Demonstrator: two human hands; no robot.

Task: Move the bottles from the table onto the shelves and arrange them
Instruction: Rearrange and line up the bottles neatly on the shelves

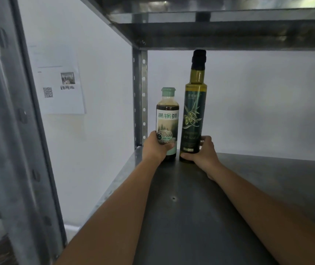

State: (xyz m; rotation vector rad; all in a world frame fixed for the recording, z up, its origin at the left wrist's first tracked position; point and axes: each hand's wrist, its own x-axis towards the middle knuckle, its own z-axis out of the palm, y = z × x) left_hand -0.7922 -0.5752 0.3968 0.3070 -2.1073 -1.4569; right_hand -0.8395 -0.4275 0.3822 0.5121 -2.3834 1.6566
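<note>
Two bottles stand upright side by side at the back left of a grey metal shelf. The shorter sauce bottle has a pale green cap, dark liquid and a green-and-white label. My left hand is wrapped around its lower part. Just to its right is a tall olive oil bottle of dark green glass with a black cap that nearly reaches the shelf above. My right hand grips it at the base. Both arms reach far in over the shelf.
A second metal shelf hangs low overhead. A perforated rear upright stands just left of the sauce bottle, and a front upright fills the left side. White wall behind carries a paper notice.
</note>
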